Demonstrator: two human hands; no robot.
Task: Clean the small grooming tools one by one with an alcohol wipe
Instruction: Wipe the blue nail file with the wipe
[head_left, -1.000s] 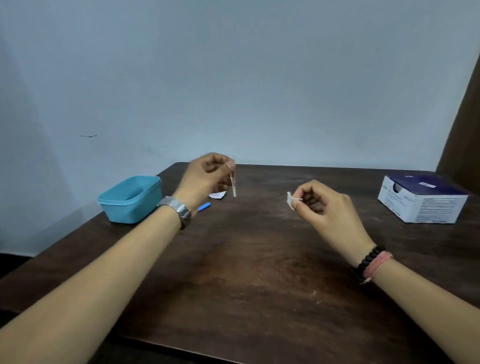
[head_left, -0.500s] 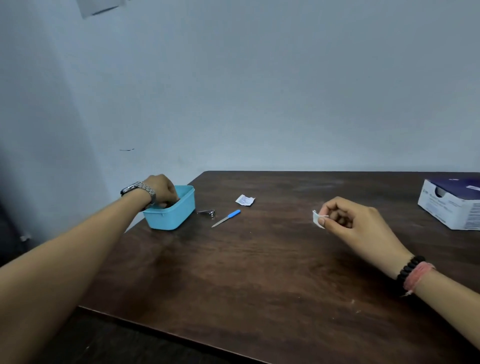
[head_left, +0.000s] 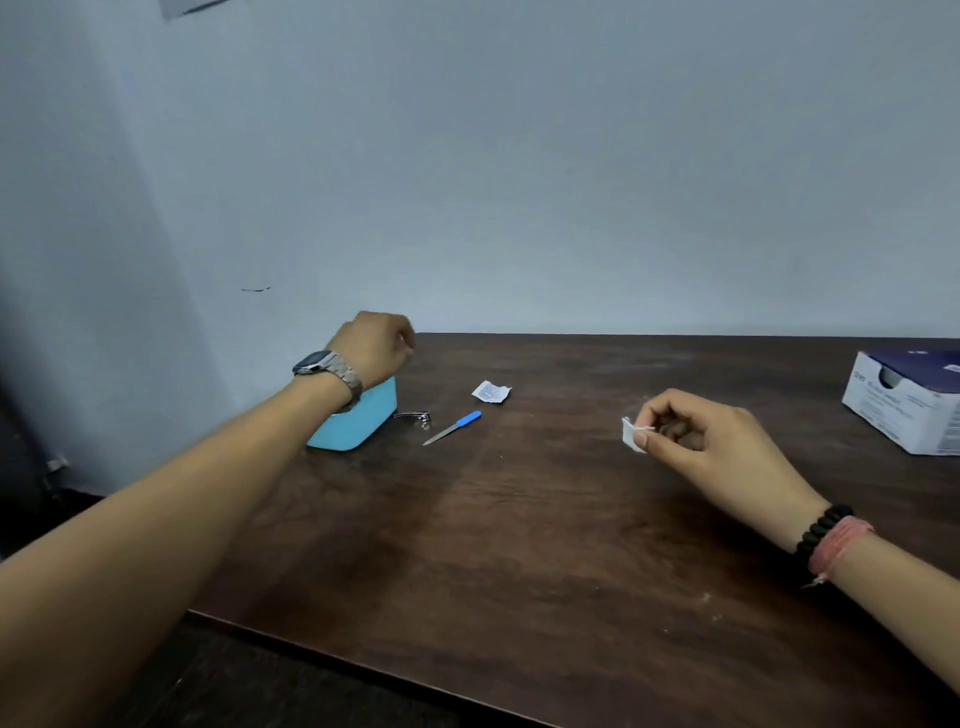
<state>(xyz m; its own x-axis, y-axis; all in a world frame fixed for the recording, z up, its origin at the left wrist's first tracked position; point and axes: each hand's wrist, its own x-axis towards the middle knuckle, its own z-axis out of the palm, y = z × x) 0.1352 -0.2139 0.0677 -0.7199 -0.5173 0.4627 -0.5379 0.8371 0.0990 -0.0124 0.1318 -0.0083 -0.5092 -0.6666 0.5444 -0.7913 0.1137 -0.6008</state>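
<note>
My left hand (head_left: 375, 347) hovers just above the light blue container (head_left: 363, 423) at the table's left edge, fingers curled, with no tool showing in it. The container's inside is hidden by my wrist. My right hand (head_left: 696, 441) is raised over the table's right half and pinches a small white alcohol wipe (head_left: 630, 434) between thumb and forefinger. To the right of the container a metal nail clipper (head_left: 415, 415) and a blue-handled nail file (head_left: 453, 427) lie on the table, both apart from my hands.
A torn white wipe sachet (head_left: 491, 391) lies behind the file. A white and dark blue box (head_left: 906, 400) stands at the far right. The dark wooden table (head_left: 519, 545) ends at a wall behind and drops off at the front left.
My left hand carried a thin tool from mid-table to the blue container, dipped into it, and has now lifted out with no tool visible. My right hand kept holding the wipe.
</note>
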